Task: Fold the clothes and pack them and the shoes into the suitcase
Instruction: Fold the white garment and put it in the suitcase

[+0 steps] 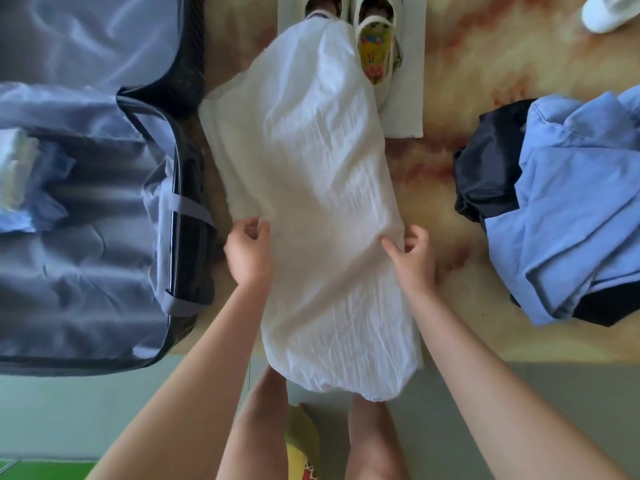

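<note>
Item: white garment (311, 202). I read its long axis as running 12 to 6 o'clock on the counter (440, 168). The far end covers part of the shoes (375, 53), and the near end hangs off the counter edge.

My left hand (247, 252) pinches the 9 o'clock edge, fingers curled on cloth. My right hand (412, 258) pinches the 3 o'clock edge likewise. Both sit at about mid-length.

The open suitcase (194, 258) lies at 9 o'clock, nearer the left hand. I judge the next fold goes across the long axis.

Soft, even daylight; faint shadows; slight motion blur throughout; wide-angle bending at the edges.
</note>
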